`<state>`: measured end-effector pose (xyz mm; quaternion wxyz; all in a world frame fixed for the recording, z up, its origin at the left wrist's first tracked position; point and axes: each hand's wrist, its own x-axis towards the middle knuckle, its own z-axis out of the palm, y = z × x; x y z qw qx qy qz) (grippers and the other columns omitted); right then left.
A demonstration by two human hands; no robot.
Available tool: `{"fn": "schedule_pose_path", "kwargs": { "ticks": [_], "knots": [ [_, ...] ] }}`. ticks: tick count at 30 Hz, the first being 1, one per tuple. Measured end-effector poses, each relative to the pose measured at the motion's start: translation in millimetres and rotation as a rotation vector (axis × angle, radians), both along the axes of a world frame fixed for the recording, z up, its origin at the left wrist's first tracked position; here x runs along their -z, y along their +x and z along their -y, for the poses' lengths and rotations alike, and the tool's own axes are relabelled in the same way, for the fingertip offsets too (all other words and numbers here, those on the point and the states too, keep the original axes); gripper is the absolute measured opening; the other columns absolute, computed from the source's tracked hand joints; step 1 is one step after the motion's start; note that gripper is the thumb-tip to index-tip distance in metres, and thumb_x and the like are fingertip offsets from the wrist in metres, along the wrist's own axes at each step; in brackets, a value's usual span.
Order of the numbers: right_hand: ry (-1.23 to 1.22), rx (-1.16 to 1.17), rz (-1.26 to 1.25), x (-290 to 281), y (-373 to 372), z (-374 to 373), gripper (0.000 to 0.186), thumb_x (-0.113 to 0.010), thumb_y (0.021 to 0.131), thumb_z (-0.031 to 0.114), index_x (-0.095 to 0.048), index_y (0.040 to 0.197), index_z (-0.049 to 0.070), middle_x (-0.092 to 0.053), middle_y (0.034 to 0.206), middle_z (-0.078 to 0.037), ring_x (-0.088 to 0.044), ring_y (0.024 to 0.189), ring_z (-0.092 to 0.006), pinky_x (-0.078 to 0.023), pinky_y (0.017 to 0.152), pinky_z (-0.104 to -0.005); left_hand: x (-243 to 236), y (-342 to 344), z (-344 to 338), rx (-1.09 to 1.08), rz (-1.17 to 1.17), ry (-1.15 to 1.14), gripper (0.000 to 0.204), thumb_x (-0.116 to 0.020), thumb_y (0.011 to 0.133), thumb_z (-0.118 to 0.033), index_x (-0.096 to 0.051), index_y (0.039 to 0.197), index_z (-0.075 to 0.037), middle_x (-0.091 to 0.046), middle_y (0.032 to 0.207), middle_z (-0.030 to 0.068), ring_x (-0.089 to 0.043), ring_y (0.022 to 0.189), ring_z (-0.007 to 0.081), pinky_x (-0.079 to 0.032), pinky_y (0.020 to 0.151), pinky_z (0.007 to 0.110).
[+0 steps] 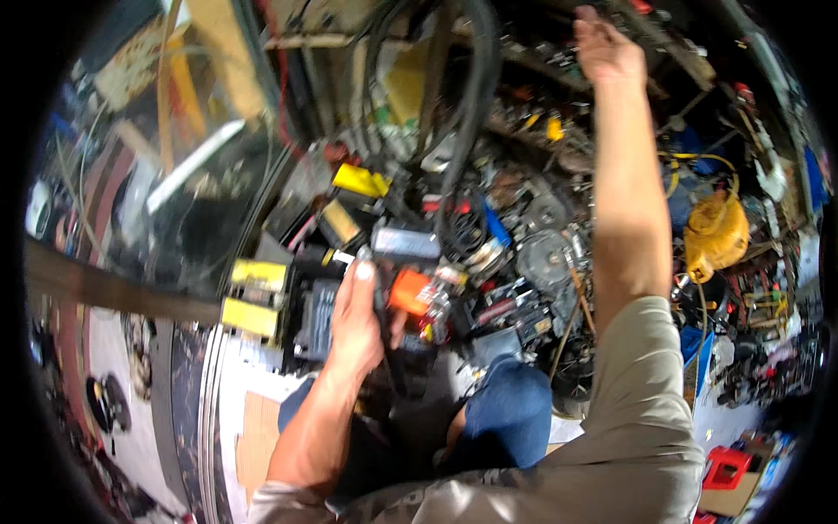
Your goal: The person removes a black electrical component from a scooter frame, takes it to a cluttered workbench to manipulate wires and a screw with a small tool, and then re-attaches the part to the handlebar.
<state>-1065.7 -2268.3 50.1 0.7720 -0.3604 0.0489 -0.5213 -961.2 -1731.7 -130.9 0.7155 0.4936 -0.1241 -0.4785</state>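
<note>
My left hand (pixel 356 325) is closed around a long dark bar-shaped tool (pixel 393 354), thumb pointing up along it; its exact kind is blurred. Just right of that hand sits an orange box-like thing (pixel 412 291), and beyond the thumb lies a grey-topped box (pixel 407 243). My right arm stretches far up to the right. At its end my right hand (pixel 608 54) is over the cluttered shelf (pixel 559 80), fingers stretched out and somewhat smeared, with nothing visible in them.
Thick black hoses (pixel 480 83) hang ahead. Metal parts and a round grey disc (pixel 546 260) crowd the bench. A yellow container (pixel 716 236) hangs at right. Yellow-faced boxes (pixel 250 317) stand left, beside a glass case (pixel 205 227). A red stool (pixel 726 469) is at lower right.
</note>
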Motion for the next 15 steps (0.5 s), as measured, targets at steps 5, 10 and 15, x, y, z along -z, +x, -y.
{"fn": "schedule_pose_path", "kwargs": {
  "ticks": [5,10,15],
  "knots": [
    [-0.433,-0.174,-0.533,78,15,-187,0.042,-0.054,0.108,0.032,-0.064,0.123,-0.006,-0.073,0.107,-0.018,-0.07,0.096,-0.0259,-0.055,0.077,-0.0367,1,17,-9,-0.044,-0.087,-0.14,0.057,-0.05,0.107,-0.062,-0.057,0.122,-0.007,-0.073,0.103,0.0185,-0.053,0.052,0.0173,-0.041,0.04,0.031],
    [-0.538,-0.579,-0.912,154,-23,-360,0.075,-0.077,0.097,0.04,-0.046,0.152,0.0,-0.066,0.135,-0.019,-0.069,0.115,-0.0262,-0.059,0.094,-0.0407,7,22,6,-0.088,-0.165,-0.102,0.052,-0.049,0.109,-0.058,-0.057,0.121,-0.008,-0.061,0.078,0.0095,-0.052,0.05,0.0164,-0.04,0.039,0.031],
    [-0.454,-0.434,-0.972,178,-23,-398,0.061,-0.076,0.096,0.01,-0.047,0.148,0.001,-0.072,0.114,-0.01,-0.069,0.106,-0.0144,-0.056,0.09,-0.0323,6,21,12,-0.048,-0.126,-0.112,0.046,-0.048,0.11,-0.054,-0.055,0.123,-0.01,-0.064,0.085,0.0088,-0.053,0.051,0.0157,-0.04,0.038,0.03]
  ]
}}
